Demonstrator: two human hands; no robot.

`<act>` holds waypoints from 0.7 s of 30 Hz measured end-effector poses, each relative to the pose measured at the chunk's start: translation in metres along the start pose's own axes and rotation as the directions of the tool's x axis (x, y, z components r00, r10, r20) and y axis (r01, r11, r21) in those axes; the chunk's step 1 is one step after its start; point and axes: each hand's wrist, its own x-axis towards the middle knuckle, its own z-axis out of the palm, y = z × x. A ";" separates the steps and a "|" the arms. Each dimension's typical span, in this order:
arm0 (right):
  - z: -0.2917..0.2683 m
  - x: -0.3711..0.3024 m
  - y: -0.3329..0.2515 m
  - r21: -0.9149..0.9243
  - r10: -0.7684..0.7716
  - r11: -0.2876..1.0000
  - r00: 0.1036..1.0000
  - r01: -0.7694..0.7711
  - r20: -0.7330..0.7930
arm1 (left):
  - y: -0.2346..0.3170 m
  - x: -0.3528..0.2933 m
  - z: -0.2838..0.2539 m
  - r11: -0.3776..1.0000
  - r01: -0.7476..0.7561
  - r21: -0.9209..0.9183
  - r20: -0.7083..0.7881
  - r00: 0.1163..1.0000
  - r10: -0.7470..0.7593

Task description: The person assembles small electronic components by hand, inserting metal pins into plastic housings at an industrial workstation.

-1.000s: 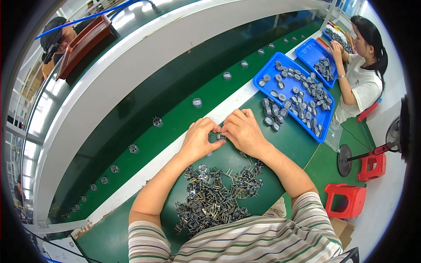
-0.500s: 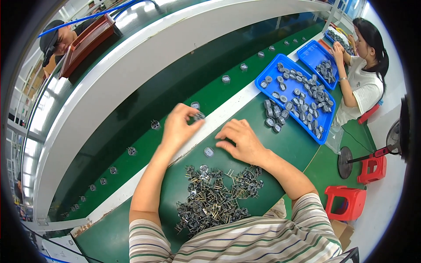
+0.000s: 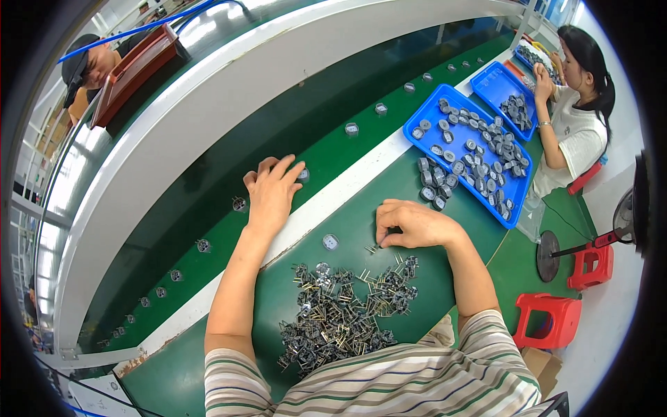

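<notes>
My left hand (image 3: 269,193) is over the green conveyor belt, fingers spread, with no part visible in its grasp. A grey round part (image 3: 303,176) sits on the belt right beside its fingertips. Above the green table (image 3: 458,250), my right hand (image 3: 417,224) is closed, thumb against fingers, on a small part with metal pins (image 3: 373,249); the fingers partly hide it. Between me and the belt lies a heap of black pinned parts (image 3: 340,320). A single grey round part with a pale face (image 3: 330,242) rests on the table left of my right hand.
Grey round parts fill a blue tray (image 3: 524,187) at the right, with more piled (image 3: 434,184) beside it. A white rail (image 3: 326,198) separates table and belt. A co-worker (image 3: 577,132) sits at far right, near red stools (image 3: 549,320) and a fan (image 3: 625,215).
My left hand has moved left over the belt and spread its fingers; the dark part it held is gone from them. My right hand has shifted right to a pinned part. Belt parts have slid toward lower left.
</notes>
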 end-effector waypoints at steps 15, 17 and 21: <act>0.014 0.010 -0.002 -0.399 -0.161 0.917 0.916 0.001 -0.367 | 0.066 -0.009 0.001 0.846 -0.042 -0.532 0.034 0.997 0.071; 0.013 0.014 -0.009 -0.318 -0.121 0.948 0.907 -0.015 -0.404 | 0.066 -0.011 0.002 0.838 -0.051 -0.543 0.037 0.996 0.084; 0.028 0.022 -0.003 -0.233 -0.121 0.972 0.883 0.014 -0.453 | 0.067 -0.011 0.004 0.839 0.007 -0.544 0.089 0.995 0.050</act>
